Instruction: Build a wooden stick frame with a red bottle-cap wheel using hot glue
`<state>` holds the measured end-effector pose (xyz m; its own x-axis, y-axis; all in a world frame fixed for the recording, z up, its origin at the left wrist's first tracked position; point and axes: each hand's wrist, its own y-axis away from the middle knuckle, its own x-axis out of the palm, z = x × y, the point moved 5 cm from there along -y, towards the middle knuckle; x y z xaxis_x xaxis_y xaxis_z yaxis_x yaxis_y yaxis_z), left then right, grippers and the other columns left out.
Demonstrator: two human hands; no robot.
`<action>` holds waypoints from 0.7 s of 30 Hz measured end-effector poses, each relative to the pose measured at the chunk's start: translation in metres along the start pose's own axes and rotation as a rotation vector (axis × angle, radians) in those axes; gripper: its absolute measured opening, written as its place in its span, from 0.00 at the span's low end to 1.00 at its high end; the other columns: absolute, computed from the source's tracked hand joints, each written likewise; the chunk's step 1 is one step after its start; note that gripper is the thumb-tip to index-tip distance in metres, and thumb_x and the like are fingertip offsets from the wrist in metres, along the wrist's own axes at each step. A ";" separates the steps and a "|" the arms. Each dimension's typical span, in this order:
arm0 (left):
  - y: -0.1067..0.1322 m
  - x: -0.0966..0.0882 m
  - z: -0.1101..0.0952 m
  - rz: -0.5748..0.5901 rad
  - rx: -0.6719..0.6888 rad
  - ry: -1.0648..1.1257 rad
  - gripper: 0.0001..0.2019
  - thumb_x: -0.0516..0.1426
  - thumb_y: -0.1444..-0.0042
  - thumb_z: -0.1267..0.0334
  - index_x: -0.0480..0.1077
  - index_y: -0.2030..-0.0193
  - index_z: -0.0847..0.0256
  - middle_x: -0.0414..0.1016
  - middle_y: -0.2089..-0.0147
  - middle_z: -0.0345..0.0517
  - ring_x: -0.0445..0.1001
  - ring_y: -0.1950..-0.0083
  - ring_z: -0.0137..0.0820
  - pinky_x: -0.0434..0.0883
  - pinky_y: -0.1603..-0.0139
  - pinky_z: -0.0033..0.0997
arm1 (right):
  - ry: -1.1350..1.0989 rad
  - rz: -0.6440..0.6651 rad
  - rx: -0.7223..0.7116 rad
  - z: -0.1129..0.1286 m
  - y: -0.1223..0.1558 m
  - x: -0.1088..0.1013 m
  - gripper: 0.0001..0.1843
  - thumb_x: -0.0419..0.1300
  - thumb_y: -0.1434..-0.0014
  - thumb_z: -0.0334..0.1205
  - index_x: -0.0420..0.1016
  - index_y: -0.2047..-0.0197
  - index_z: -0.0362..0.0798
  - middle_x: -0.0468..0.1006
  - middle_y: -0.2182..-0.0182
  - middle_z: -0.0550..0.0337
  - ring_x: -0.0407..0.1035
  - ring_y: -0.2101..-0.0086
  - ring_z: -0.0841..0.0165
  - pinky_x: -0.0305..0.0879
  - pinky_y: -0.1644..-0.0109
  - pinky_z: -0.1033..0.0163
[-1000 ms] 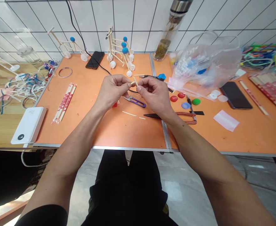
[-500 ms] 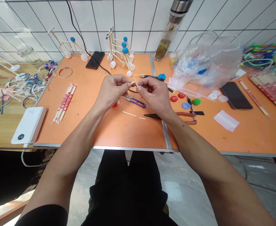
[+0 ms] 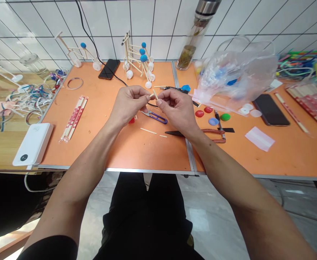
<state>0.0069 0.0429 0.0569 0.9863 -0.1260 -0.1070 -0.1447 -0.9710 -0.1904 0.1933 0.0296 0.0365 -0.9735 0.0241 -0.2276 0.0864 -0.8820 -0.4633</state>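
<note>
My left hand [image 3: 131, 103] pinches a short piece of wooden stick [image 3: 152, 95] between thumb and fingers. Against its tip leans a second short wooden stick [image 3: 155, 94], pinched by my right hand [image 3: 176, 108]. Both hands are raised over the middle of the orange table [image 3: 147, 155]. Below and between them lie purple-handled thread snips [image 3: 158, 117]. Pliers with orange handles [image 3: 214, 135] rest partly under my right forearm, their black jaws pointing left. Thin wood slivers [image 3: 148, 130] lie in front of the hands. A red piece [image 3: 131, 120] shows beside my left wrist.
Stick models with blue balls [image 3: 143, 57] and a phone [image 3: 109, 69] stand or lie at the back. Wrapped chopsticks [image 3: 74, 118] and a power bank [image 3: 33, 143] are left. Rightward are bottle caps [image 3: 225, 117], a plastic bag [image 3: 236, 72], another phone [image 3: 272, 109] and a glass bottle [image 3: 192, 39].
</note>
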 end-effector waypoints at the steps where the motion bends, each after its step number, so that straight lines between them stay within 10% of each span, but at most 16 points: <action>1: 0.000 0.000 0.000 0.000 0.001 -0.004 0.06 0.74 0.38 0.64 0.84 0.65 0.59 0.87 0.67 0.43 0.79 0.74 0.25 0.77 0.71 0.26 | 0.002 -0.003 0.004 0.000 0.000 0.000 0.21 0.76 0.32 0.63 0.82 0.62 0.55 0.79 0.67 0.61 0.68 0.67 0.65 0.69 0.62 0.57; 21: -0.003 -0.001 -0.001 0.002 0.035 -0.019 0.07 0.72 0.40 0.72 0.84 0.68 0.60 0.81 0.72 0.40 0.68 0.78 0.22 0.61 0.77 0.26 | -0.015 0.000 -0.050 -0.003 0.000 0.000 0.22 0.76 0.31 0.62 0.82 0.62 0.53 0.81 0.67 0.61 0.69 0.69 0.68 0.69 0.63 0.58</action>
<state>0.0066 0.0454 0.0584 0.9843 -0.1237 -0.1259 -0.1497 -0.9629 -0.2246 0.1936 0.0316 0.0336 -0.9766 0.0170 -0.2146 0.0963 -0.8571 -0.5060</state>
